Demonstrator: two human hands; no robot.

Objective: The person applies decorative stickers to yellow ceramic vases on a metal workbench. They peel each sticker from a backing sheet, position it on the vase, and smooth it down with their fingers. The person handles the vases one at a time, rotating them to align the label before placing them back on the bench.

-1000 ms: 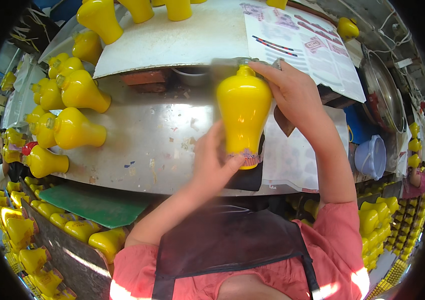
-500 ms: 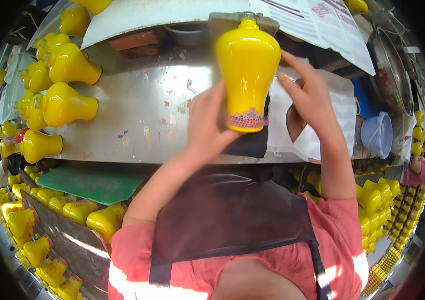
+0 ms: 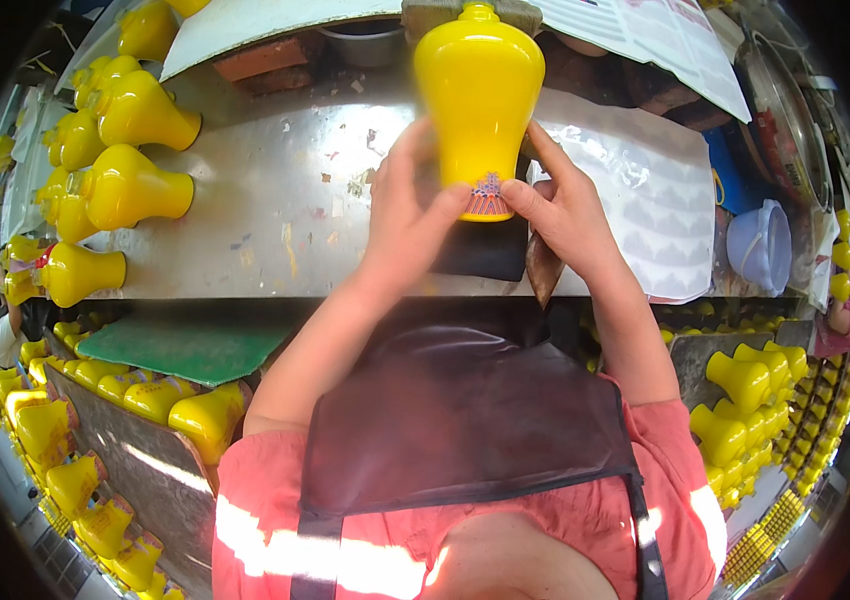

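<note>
A glossy yellow vase (image 3: 480, 100) lies with its neck pointing away and its narrower foot toward me. Its neck end is at a grey padded block (image 3: 530, 14). A blue and red patterned band (image 3: 488, 196) runs round the foot. My left hand (image 3: 410, 195) is closed round the vase's left side, thumb by the foot. On the other side, my right hand (image 3: 565, 205) grips the foot, thumb on the band. A brown pointed flat piece (image 3: 543, 270) sticks out below my right palm, tucked in that hand. Under the vase is a dark pad (image 3: 485, 250).
Several yellow vases (image 3: 140, 187) lie along the left of the metal table (image 3: 255, 200). White sheets (image 3: 645, 200) cover its right part, beside a pale blue bucket (image 3: 760, 248). A green board (image 3: 185, 345) sits below the front edge. Bricks (image 3: 265, 60) and a grey bowl (image 3: 365, 45) stand behind.
My right hand has come in from the right, and its thumb now presses on the patterned band. The vase appears slightly higher in the picture; the whole view has shifted a little.
</note>
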